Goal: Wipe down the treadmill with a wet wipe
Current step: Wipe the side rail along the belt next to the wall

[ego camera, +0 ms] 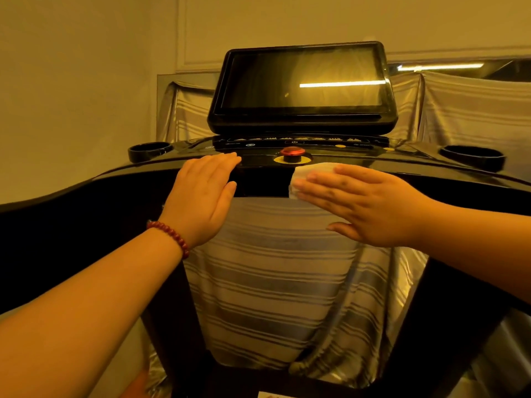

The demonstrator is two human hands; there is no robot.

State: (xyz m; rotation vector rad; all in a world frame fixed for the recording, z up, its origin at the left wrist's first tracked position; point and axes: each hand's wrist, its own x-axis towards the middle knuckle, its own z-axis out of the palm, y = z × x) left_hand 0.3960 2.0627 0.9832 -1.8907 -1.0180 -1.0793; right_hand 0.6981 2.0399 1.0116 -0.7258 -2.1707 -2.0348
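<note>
Head view. Treadmill (86,193): black, glossy console with a dark screen (301,84) and a red knob (292,154) on a yellow ring.
Wet wipe (311,175): white, folded, draped over the console's front edge just right of the knob.
Right hand (365,202): fingers straight, pressing the wipe flat.
Left hand (201,196): flat on the console edge, holding nothing; red bead bracelet (169,237) at the wrist.
</note>
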